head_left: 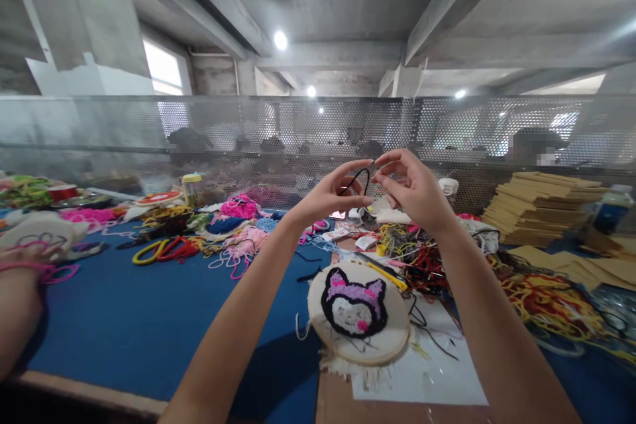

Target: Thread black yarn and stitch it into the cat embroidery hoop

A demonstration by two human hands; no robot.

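Black yarn loops inside left hand, half curled; right hand nearly pinched; firm hold unclear in both. Best steadied fingertip to fingertip, beyond near hoop.

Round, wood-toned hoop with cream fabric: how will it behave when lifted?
The round, wood-toned hoop with cream fabric should stay fairly stiff, since the fabric looks held flat. It appears thin, so probably light for its size. The frayed cream cloth edge may flop, ending in loose threads.
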